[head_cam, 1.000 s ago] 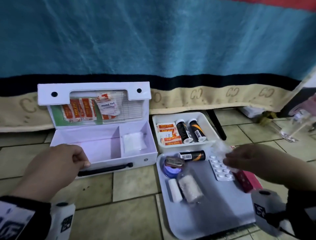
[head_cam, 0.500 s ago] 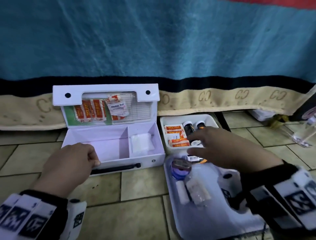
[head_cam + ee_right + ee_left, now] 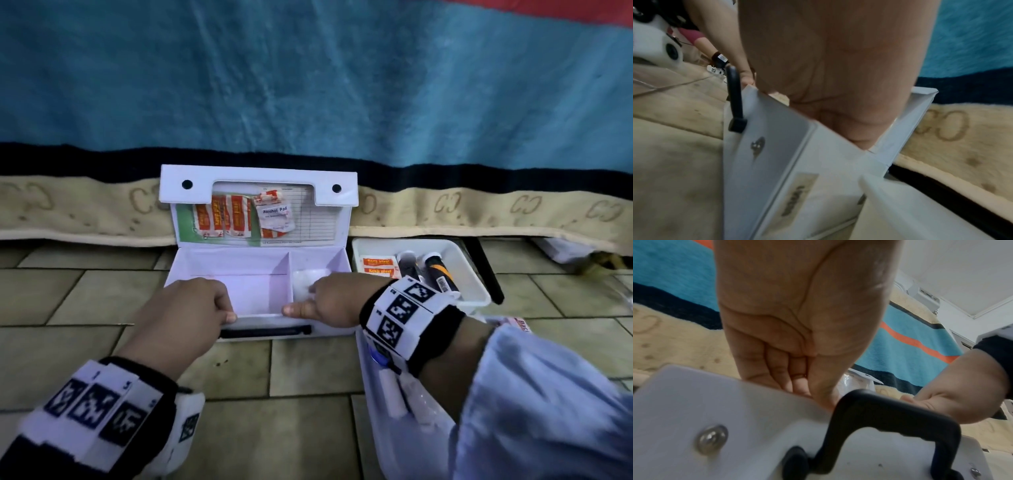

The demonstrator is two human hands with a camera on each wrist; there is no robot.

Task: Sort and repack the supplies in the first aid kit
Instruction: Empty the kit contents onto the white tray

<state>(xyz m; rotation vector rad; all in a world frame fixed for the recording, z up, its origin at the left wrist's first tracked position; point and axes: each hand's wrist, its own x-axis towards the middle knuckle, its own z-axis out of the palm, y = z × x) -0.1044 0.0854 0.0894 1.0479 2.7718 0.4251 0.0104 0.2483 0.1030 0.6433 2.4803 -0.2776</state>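
The white first aid kit [image 3: 239, 291] stands open on the tiled floor, its lid upright. Plasters [image 3: 222, 219] and an alcohol pad [image 3: 274, 217] sit in the lid pocket. White gauze [image 3: 303, 279] lies in the right compartment; the left one is bare. My left hand [image 3: 205, 305] grips the front wall, just above the black handle [image 3: 263, 331]. My right hand [image 3: 308, 301] has its thumb along the front rim and its fingers curled down inside the right compartment, by the gauze. The right wrist view hides those fingers behind the kit wall [image 3: 777, 146].
A small white tray [image 3: 472, 274] right of the kit holds plasters [image 3: 376, 265] and two dark bottles [image 3: 438, 270]. A larger tray [image 3: 394, 455] under my right forearm holds white rolls [image 3: 388, 394]. A blue blanket [image 3: 308, 85] hangs behind.
My right hand left the large tray, passed over the small tray and now sits at the kit's right compartment. The left hand stayed on the front wall.
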